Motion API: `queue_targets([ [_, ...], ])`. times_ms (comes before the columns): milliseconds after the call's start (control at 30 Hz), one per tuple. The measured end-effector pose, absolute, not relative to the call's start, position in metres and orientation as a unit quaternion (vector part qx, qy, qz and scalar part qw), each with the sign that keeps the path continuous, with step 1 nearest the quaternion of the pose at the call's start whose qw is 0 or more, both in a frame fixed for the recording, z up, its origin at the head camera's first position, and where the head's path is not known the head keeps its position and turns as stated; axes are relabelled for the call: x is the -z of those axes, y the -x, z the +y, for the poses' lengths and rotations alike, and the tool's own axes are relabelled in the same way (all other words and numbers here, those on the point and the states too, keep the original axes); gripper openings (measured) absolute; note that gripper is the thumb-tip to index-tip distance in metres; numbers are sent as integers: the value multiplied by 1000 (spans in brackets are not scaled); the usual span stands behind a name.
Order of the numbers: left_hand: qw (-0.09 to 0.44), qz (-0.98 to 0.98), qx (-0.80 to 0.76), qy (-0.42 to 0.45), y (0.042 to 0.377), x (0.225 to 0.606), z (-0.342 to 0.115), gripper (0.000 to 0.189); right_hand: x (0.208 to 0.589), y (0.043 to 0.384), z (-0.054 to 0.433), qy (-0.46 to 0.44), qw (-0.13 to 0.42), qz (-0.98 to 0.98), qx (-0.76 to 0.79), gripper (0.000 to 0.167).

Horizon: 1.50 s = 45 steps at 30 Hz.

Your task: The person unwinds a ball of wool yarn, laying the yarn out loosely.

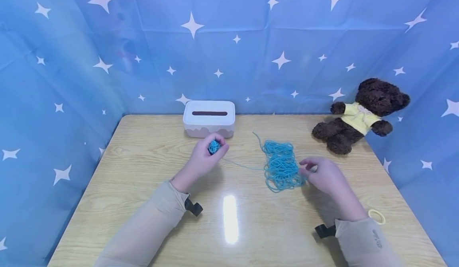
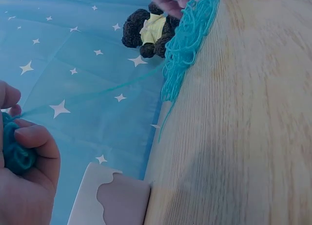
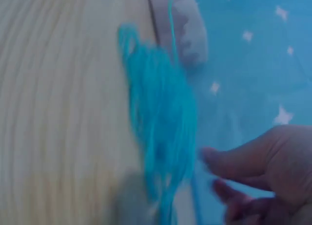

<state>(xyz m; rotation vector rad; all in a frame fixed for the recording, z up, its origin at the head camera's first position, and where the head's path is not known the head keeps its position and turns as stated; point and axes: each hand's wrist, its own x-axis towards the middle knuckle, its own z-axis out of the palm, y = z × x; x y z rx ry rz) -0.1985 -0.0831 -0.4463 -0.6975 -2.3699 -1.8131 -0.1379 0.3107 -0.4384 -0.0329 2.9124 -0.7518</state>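
Note:
My left hand [image 1: 205,155] curls its fingers around a small ball of blue yarn [image 1: 214,147], held up just in front of the white box. From this ball a single strand runs right to a loose, looped pile of the same yarn [image 1: 282,166] on the table. In the left wrist view the ball [image 2: 18,154] shows between thumb and fingers. My right hand [image 1: 324,174] hovers at the pile's right edge, its fingers loosely bent. The right wrist view, blurred, shows a gap between thumb and fingers with nothing in it, beside the yarn pile [image 3: 161,113].
A white box with a slot in its lid [image 1: 209,119] stands at the table's back edge. A dark brown teddy bear in a yellow shirt [image 1: 358,117] sits at the back right. A pale yellow ring [image 1: 377,216] lies beside my right sleeve. A starry blue curtain [image 1: 229,59] surrounds the wooden table [image 1: 143,147].

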Motion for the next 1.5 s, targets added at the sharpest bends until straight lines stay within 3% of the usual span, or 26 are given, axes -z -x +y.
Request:
queue_targets([
  [167, 30, -773, 583, 247, 197, 449, -81, 9, 425, 140, 256, 69, 7, 941, 331, 35],
  [433, 3, -770, 576, 275, 194, 449, -78, 13, 431, 149, 159, 156, 57, 872, 461, 40],
  [600, -11, -761, 585, 279, 193, 449, -77, 15, 438, 153, 133, 170, 55, 857, 484, 29],
  [833, -33, -759, 596, 261, 193, 449, -78, 19, 437, 153, 143, 145, 59, 871, 467, 12],
  [1167, -78, -710, 646, 269, 195, 453, -80, 4, 427, 145, 191, 154, 13, 899, 410, 10],
  [1333, -80, -694, 669, 255, 198, 455, -84, 19, 427, 142, 217, 137, 4, 909, 393, 9],
  [1500, -77, -703, 653, 271, 200, 455, -85, 13, 430, 138, 244, 109, -12, 924, 365, 10],
])
